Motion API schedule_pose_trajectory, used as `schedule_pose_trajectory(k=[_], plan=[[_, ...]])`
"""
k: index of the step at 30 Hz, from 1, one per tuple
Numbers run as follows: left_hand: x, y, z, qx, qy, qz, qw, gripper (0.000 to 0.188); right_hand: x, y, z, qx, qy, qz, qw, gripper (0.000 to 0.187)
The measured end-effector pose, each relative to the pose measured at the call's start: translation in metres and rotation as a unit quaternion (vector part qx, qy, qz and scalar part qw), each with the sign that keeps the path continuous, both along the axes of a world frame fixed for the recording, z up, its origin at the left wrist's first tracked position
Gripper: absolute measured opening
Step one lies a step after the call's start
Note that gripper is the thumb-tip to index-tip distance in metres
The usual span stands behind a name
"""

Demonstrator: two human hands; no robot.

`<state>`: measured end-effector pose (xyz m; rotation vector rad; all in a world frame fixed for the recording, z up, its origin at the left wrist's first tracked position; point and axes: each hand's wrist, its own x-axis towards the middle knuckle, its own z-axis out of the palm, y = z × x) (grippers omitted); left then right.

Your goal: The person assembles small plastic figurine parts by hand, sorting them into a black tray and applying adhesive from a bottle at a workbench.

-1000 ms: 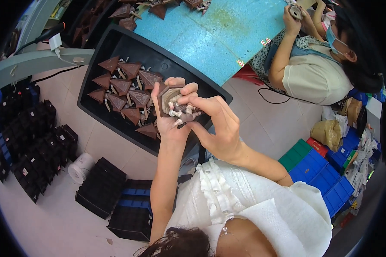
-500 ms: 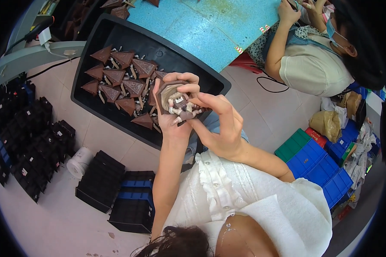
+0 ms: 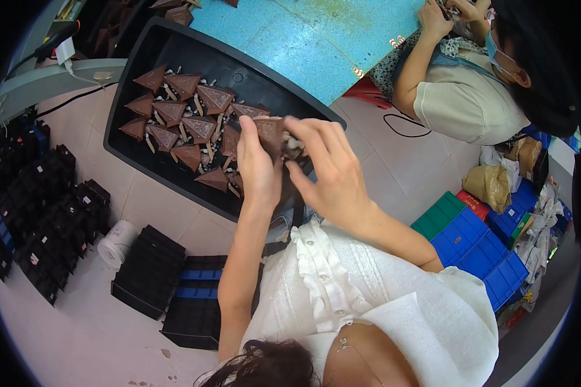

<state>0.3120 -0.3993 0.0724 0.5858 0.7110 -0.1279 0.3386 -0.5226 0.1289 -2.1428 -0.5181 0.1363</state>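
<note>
My left hand is wrapped round a brown faceted figurine with a pyramid-like top. That brown top now faces left, against my palm and fingers. Pale parts of a small figure show on its underside, partly hidden by my fingers. At that side my right hand pinches in with thumb and fingers, touching the pale parts. Both hands are over the right part of a black tray. Several similar brown pyramid-topped figurines lie in rows in the tray, with small pale parts sticking out below them.
Beyond the tray is a blue tabletop. A co-worker sits at the right, hands at the table. Black bins and a white bucket stand on the floor at left, blue crates at right. A grey curved frame is at upper left.
The figurine has been turned: its hollow underside with the small figure faced up before, and now the brown outer side shows. My right hand has moved slightly right, fingers still on it.
</note>
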Motion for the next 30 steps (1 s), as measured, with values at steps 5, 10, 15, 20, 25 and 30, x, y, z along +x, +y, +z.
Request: schedule_pose_trajectory(k=[5,10,15,20,25,30], plan=[[-0.021,-0.017,-0.042,0.589,-0.01,-0.257,0.766,0.048,0.009,-0.012,-0.094,-0.069,0.251,0.01,0.965,0.038],[-0.039,-0.015,-0.044,0.649,-0.03,-0.302,0.698,0.062,0.02,-0.007,-0.124,-0.153,0.187,0.106,0.964,0.035],[-0.059,-0.007,-0.055,0.734,-0.044,-0.347,0.582,0.061,0.007,0.0,-0.13,-0.275,0.093,0.173,0.941,0.043],[-0.048,0.0,-0.035,0.747,-0.022,-0.43,0.506,0.052,0.018,0.001,-0.112,-0.267,0.116,0.182,0.939,0.043],[-0.008,0.034,-0.008,0.728,-0.02,-0.389,0.564,0.022,0.093,0.02,-0.074,-0.07,0.036,0.135,0.988,0.012],[0.081,0.045,-0.012,0.737,-0.136,-0.24,0.618,0.02,0.285,0.023,-0.148,-0.123,-0.325,-0.183,0.92,0.055]])
